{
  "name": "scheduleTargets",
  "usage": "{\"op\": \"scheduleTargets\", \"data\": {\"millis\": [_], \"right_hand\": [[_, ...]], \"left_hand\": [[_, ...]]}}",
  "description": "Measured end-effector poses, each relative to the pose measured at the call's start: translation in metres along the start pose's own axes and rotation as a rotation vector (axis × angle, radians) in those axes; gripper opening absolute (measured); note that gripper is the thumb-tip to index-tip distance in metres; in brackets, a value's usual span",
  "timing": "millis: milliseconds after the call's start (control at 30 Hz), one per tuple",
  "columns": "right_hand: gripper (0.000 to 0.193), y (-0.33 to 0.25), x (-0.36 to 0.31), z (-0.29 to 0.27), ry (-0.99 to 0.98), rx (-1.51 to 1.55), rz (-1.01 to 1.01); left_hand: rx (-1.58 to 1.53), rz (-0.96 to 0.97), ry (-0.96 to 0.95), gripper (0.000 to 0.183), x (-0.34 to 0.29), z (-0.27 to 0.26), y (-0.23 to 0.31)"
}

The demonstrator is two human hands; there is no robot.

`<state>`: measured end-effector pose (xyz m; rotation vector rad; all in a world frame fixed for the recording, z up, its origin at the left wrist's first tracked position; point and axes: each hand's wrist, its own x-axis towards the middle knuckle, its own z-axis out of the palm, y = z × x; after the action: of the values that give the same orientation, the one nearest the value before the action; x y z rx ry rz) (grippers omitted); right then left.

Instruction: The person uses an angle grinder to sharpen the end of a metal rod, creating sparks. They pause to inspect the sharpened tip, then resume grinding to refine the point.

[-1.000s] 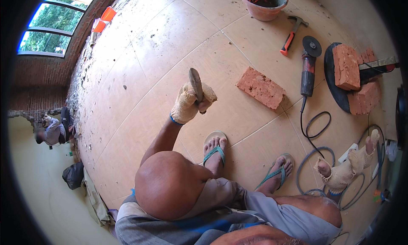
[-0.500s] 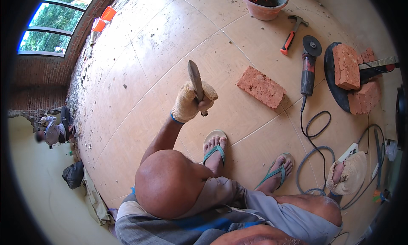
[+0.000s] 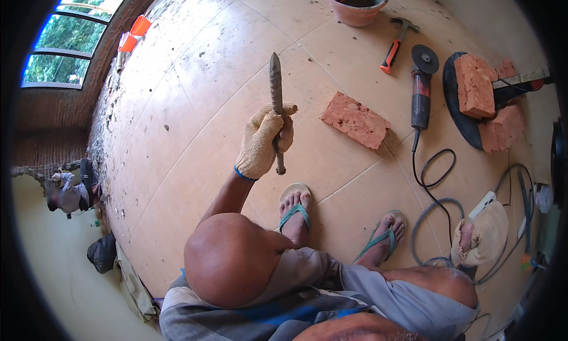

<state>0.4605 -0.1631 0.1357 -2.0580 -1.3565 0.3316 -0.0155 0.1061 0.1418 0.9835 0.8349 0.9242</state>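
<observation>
My left hand (image 3: 264,137), in a cream knitted glove with bare skin at a fingertip, is closed around a dark metal chisel (image 3: 276,83). The chisel's pointed end is away from me, and its narrow shank ends in a small head below my fist. My gloved right hand (image 3: 484,234) is beyond my right knee, near the power strip and cables. Its thumb shows bare, the fingers look extended, and no object is visible in it. A rough red brick (image 3: 355,121) lies on the tiles to the right of my left hand.
Toward the right are a claw hammer (image 3: 397,46), an angle grinder (image 3: 421,89) with a looping cord, and broken bricks (image 3: 475,85) by a black pan. A mortar bucket (image 3: 357,12) stands far off. Debris dots the tiles (image 3: 195,68). Another person (image 3: 74,190) works at the far left.
My left hand has turned the chisel more upright, showing its lower shank and head. The surroundings have shifted slightly left and up in view. My right hand has barely changed.
</observation>
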Motion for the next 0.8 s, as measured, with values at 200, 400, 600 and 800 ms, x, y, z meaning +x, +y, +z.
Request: {"op": "scheduleTargets", "data": {"millis": [200,400,600,800], "right_hand": [[0.032,0.003,-0.002,-0.005,-0.002,-0.014,0.018],[0.033,0.006,-0.003,-0.009,-0.008,-0.025,0.030],[0.034,0.009,-0.004,-0.011,-0.020,-0.031,0.039],[0.035,0.011,-0.004,-0.013,-0.032,-0.040,0.048]], "left_hand": [[0.264,-0.013,0.211,0.027,0.002,0.018,0.006],[0.306,0.023,0.332,0.020,0.003,0.028,0.008],[0.292,0.019,0.375,0.020,0.004,0.030,0.007],[0.255,0.020,0.409,0.022,0.005,0.032,0.004]]}}
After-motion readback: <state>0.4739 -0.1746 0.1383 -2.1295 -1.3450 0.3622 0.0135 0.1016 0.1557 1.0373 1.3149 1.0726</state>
